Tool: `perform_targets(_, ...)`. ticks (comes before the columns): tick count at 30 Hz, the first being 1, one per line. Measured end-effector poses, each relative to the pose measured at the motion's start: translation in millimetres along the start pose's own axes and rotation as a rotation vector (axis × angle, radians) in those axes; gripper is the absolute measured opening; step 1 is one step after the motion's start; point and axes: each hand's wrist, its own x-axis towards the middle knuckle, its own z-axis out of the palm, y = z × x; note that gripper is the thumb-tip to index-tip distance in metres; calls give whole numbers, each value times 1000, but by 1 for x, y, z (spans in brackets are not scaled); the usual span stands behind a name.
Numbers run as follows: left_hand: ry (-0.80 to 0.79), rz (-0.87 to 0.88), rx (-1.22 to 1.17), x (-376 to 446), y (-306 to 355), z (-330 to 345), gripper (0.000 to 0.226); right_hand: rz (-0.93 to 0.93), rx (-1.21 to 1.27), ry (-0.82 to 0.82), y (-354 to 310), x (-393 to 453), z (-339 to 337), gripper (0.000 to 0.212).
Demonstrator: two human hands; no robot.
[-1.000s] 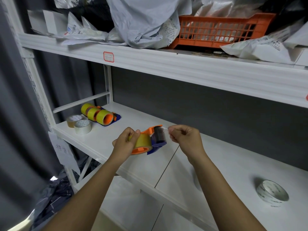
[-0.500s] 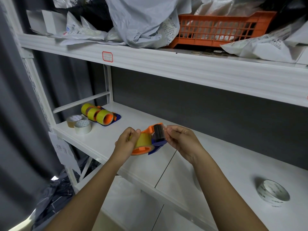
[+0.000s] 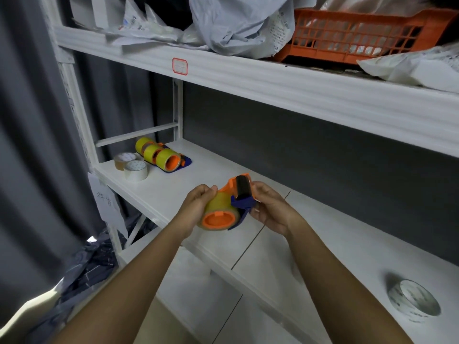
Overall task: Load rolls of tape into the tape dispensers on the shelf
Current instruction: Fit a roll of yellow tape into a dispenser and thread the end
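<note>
An orange and blue tape dispenser (image 3: pixel 237 194) with a yellowish roll of tape (image 3: pixel 218 211) on its hub is held above the white shelf (image 3: pixel 173 184). My left hand (image 3: pixel 196 207) grips the roll from the left. My right hand (image 3: pixel 269 209) holds the dispenser's blue end beside the black roller. At the shelf's far left lie loaded dispensers with yellow rolls (image 3: pixel 159 155). In front of them sit a brown roll (image 3: pixel 124 160) and a white roll (image 3: pixel 135 170). A clear roll (image 3: pixel 413 301) lies on the shelf at the right.
The upper shelf (image 3: pixel 273 80) carries grey mail bags (image 3: pixel 236 23) and an orange basket (image 3: pixel 360 33). A dark wall backs the shelf. Grey curtains hang at the left, with dark bags on the floor (image 3: pixel 82 271). A paper tag (image 3: pixel 106 202) hangs from the shelf post.
My right hand has moved from pulling the tape end out to the right back onto the dispenser's blue end. The dispenser has tilted, its orange hub now faces me.
</note>
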Motion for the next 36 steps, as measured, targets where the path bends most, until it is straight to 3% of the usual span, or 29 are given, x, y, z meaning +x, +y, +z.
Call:
perform_targets(4, 76, -31, -168, -6, -4, -3, 28, 12, -709, 171, 33, 9, -13, 11)
perform_targets(5, 95, -31, -169, -8, -2, -4, 28, -2, -720, 187, 39, 9, -13, 10)
perform_targets(9, 190, -54, -132, -13, -1, -9, 33, -168, -406, 260, 25, 10, 4, 8)
perform_targets(12, 265, -115, -112, -18, -5, -12, 41, -250, -211, 163, 10, 9, 25, 13)
perform_targets(20, 294, -245, -194, -37, -12, -40, 47, -99, -134, -54, 32, 21, 69, 12)
perform_targets(24, 356, -294, -51, -39, -9, -75, 48, -91, -211, -23, 55, 30, 88, 15)
perform_targets(28, 371, -399, 43, -33, -13, -115, 62, -147, -273, -81, 87, 35, 125, 34)
perform_targets(32, 320, -383, -22, -30, -12, -141, 37, -111, -311, -193, 123, 49, 160, 71)
perform_targets(36, 203, -367, -1, -24, -19, -156, 40, -32, -332, -83, 139, 70, 182, 92)
